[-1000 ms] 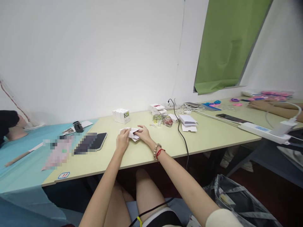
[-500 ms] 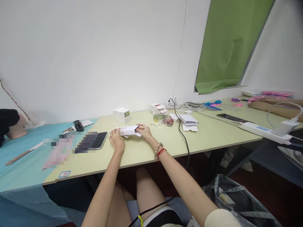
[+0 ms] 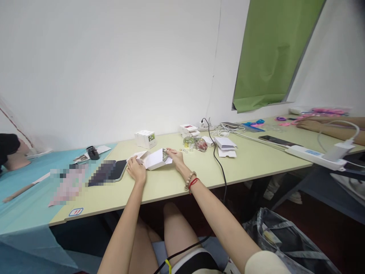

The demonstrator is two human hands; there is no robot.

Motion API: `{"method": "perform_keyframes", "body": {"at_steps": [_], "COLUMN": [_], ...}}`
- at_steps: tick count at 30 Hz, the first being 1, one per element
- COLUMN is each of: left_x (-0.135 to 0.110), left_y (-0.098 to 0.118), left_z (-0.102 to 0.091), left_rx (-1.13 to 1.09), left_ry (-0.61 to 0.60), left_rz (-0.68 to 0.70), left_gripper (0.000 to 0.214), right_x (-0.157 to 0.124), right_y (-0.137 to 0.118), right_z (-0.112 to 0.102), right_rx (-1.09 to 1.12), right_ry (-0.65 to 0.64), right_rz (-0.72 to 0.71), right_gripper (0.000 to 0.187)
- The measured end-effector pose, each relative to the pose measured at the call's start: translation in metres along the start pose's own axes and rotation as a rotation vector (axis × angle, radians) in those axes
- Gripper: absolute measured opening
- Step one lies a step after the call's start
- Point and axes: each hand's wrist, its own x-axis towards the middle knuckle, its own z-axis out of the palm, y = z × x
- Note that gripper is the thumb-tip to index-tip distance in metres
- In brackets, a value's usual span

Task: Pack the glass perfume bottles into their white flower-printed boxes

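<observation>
On the table before me lies a small white cardboard box (image 3: 155, 158) with its end flaps standing out. Its right end is open, and something greyish green (image 3: 165, 154) shows inside, too small to name. My left hand (image 3: 137, 169) is closed on the box's left part, at a lifted white flap. The fingers of my right hand (image 3: 176, 159) pinch at the open right end; what lies between them is hidden. Behind stands another white box (image 3: 145, 139) with a green picture. A dark-screened tablet or phone (image 3: 121, 170) lies left of my left hand.
To the right are a red-printed box (image 3: 189, 130), clear packets (image 3: 201, 144), opened white cartons (image 3: 225, 144) and a black cable (image 3: 219, 163) over the table edge. Farther right are a power strip (image 3: 316, 157), a phone (image 3: 278, 141) and another person's arms (image 3: 327, 127).
The box has turned and tilted, so its open right end and the greyish green contents now show. A flap has risen by my left hand, which has shifted slightly left.
</observation>
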Motion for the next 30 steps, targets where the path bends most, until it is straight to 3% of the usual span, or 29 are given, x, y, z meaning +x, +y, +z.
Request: {"method": "perform_keyframes", "body": {"at_steps": [4,7,10,14,17,21,27,30], "left_x": [-0.002,-0.006,-0.008,-0.01,-0.011,-0.01,-0.01,-0.008], "left_y": [0.01,0.017,0.019,0.018,0.018,0.019,0.02,0.019], "left_z": [-0.005,-0.005,-0.003,-0.001,0.0,0.0,-0.005,-0.007], "left_rx": [-0.047,-0.098,-0.123,-0.073,-0.052,-0.057,-0.071,-0.157], "left_ry": [-0.04,-0.174,-0.306,-0.37,-0.388,-0.35,-0.273,-0.21], "left_rz": [0.167,0.426,0.587,0.597,0.61,0.608,0.631,0.531], "left_gripper": [0.048,0.045,0.064,0.087,0.094,0.083,0.07,0.065], "right_x": [-0.002,-0.004,-0.005,-0.005,-0.003,0.001,0.005,0.006], "right_y": [-0.001,-0.001,0.002,0.006,0.007,0.006,0.004,0.005], "right_z": [0.002,0.004,0.006,0.007,0.006,0.003,-0.003,-0.004], "right_rx": [-0.027,-0.064,-0.107,-0.15,-0.172,-0.201,-0.186,-0.177], "right_ry": [-0.014,-0.069,-0.134,-0.16,-0.115,0.046,0.238,0.296], "right_rz": [-0.03,-0.049,-0.052,-0.062,-0.084,-0.105,-0.104,-0.101], "right_gripper": [0.028,0.023,0.025,0.035,0.028,0.017,0.032,0.035]}}
